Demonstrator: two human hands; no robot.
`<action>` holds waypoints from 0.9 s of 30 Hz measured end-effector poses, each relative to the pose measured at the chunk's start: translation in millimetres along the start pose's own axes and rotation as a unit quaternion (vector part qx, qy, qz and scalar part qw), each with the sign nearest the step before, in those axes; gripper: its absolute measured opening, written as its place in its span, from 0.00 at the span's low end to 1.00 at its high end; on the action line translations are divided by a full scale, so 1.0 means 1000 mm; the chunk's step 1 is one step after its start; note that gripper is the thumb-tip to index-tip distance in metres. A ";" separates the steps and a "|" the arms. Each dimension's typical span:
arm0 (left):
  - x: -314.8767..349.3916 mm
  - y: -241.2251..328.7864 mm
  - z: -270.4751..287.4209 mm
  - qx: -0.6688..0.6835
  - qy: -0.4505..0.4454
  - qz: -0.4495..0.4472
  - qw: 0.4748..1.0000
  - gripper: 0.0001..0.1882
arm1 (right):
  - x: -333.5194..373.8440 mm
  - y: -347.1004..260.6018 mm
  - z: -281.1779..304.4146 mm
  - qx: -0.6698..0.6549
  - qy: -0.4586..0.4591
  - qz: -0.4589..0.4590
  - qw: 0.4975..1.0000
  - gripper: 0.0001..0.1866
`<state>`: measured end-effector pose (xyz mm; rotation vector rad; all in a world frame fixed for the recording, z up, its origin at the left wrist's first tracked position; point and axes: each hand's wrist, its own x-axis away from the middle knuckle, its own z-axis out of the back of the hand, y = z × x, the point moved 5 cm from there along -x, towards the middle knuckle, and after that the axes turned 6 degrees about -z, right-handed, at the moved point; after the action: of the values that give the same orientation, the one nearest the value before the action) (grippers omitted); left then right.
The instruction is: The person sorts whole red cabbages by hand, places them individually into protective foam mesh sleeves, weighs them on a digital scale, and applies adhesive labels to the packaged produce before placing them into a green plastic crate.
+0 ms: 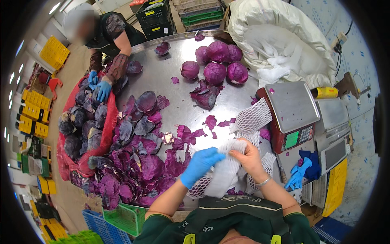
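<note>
Dark green shirt (162,229) foremost, and just beyond it a soft white foam sleeve (224,175) is held over the table (178,101), wrists angled inward: the gloved left hand (203,164) lays close-set fingers against it, the bare right hand (251,160) pinches its upper end. Diamond-holed netting (252,118) and crinkled purple leaves (152,166) crowd around; farther out, bare metal stretches toward round, glossy cabbages (214,73), the scale (292,107) bounding the right.

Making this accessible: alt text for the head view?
A blue-gloved left hand and bare right hand hold white netting over a metal table strewn with purple cabbage leaves. Whole cabbages sit beyond, a red scale stands right, and a co-worker reaches over a red mesh sack.
</note>
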<state>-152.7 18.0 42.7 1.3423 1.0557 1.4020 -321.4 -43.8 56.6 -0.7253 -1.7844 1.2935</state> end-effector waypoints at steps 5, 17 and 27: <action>-0.009 -0.020 0.068 0.110 0.172 -0.046 0.978 0.12 | -0.005 -0.016 0.017 0.173 -0.018 -0.062 0.983 0.14; -0.022 -0.087 0.063 0.214 0.071 0.157 0.961 0.08 | -0.282 -0.046 -0.036 0.581 -0.107 0.270 0.760 0.44; -0.039 -0.111 0.020 0.060 0.010 0.143 0.988 0.12 | -0.468 -0.018 -0.095 0.827 -0.145 0.289 0.460 0.43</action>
<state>-127.3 5.8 -73.7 1.6207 1.0042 1.5824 2.0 -382.3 -37.6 0.1956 0.3506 2.7687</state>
